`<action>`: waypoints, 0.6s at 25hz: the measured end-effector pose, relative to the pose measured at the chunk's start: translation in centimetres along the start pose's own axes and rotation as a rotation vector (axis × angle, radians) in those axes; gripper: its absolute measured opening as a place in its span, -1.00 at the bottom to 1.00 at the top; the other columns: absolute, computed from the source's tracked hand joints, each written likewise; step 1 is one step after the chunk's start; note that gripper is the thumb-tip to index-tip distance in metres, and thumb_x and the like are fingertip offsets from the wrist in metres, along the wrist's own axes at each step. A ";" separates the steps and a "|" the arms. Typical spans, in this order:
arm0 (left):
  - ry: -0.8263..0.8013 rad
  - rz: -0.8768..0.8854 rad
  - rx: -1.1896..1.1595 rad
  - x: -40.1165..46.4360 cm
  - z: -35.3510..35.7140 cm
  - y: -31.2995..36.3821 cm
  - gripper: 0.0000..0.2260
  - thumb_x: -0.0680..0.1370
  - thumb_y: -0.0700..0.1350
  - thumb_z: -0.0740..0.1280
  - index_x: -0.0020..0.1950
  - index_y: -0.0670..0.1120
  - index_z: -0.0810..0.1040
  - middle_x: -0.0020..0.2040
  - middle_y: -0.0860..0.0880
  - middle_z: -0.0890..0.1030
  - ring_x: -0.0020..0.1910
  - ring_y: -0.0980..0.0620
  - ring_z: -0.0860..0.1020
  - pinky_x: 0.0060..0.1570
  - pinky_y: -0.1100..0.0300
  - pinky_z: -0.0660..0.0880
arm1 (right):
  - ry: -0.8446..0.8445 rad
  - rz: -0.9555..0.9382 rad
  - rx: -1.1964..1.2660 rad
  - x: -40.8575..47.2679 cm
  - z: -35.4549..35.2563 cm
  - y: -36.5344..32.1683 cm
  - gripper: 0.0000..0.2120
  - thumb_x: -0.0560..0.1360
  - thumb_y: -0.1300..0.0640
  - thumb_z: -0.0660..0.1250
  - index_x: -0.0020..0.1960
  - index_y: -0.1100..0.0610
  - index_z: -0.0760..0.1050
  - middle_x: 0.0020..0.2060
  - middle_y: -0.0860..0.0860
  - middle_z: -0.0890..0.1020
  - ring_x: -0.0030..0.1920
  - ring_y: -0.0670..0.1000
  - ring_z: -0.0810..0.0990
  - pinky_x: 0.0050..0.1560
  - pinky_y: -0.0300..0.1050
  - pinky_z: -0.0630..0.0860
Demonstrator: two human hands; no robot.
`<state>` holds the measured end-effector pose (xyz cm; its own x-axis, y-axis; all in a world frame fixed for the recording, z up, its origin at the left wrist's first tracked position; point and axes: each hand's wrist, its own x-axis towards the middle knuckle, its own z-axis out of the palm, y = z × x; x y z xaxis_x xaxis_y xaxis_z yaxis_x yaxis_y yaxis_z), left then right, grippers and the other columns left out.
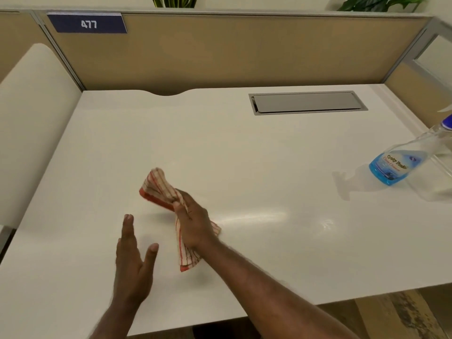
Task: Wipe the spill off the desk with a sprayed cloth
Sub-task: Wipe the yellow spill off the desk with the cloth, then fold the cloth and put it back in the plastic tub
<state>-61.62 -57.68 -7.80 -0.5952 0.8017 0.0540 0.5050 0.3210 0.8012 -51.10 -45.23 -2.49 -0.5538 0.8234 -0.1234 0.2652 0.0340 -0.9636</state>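
A red-and-cream striped cloth [159, 188] is bunched in my right hand [194, 222], which grips its middle above the white desk [244, 152]; one end sticks up toward the far left and the other hangs down below my wrist. My left hand [133, 260] hovers just left of it, palm flat, fingers straight and apart, holding nothing. A clear spray bottle of blue glass cleaner [401, 165] stands at the desk's right edge, its top cut off by the frame. A faint shiny streak [259, 216] lies on the desk right of my right hand.
A grey cable-tray lid [307, 102] is set into the desk at the back right. Tan partition panels [220, 50] wall the back and sides, with a blue "477" sign [88, 24]. Plant leaves [175, 1] show above the partition. The desk's front edge runs just below my forearms.
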 end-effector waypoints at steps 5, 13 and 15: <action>-0.323 -0.103 -0.476 3.3 -0.6 7.0 -0.31 0.39 0.50 0.12 0.45 0.23 0.25 0.50 0.08 0.32 0.47 0.08 0.28 0.41 -0.02 0.20 | -0.132 0.070 0.717 -1.7 -8.9 -2.2 -0.75 0.58 0.10 0.18 0.23 0.06 0.47 0.11 0.11 0.60 0.12 0.10 0.58 0.21 0.12 0.48; -0.818 -0.141 -0.660 0.8 11.5 20.5 -0.63 0.55 -0.13 0.35 0.35 0.02 0.44 0.25 -0.13 0.61 0.22 -0.18 0.57 0.19 -0.28 0.48 | 0.028 0.171 0.442 -9.9 -28.1 3.4 -0.72 0.61 0.01 0.12 0.30 -0.10 0.41 0.08 -0.06 0.66 0.04 0.02 0.66 -0.09 -0.10 0.60; -0.861 -0.114 -0.667 -0.9 14.9 23.0 -0.66 0.57 -0.18 0.31 0.35 -0.04 0.45 0.26 -0.19 0.58 0.24 -0.22 0.55 0.22 -0.31 0.45 | -0.019 0.227 0.302 -12.7 -33.2 5.1 -0.70 0.59 -0.03 0.16 0.24 -0.38 0.32 0.05 -0.14 0.65 -0.02 0.00 0.68 -0.21 -0.19 0.59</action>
<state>-40.18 -43.49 1.75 0.1506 0.9518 -0.2674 -0.1195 0.2860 0.9507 -16.56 -36.72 2.06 -0.5231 0.7801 -0.3432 0.1399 -0.3186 -0.9375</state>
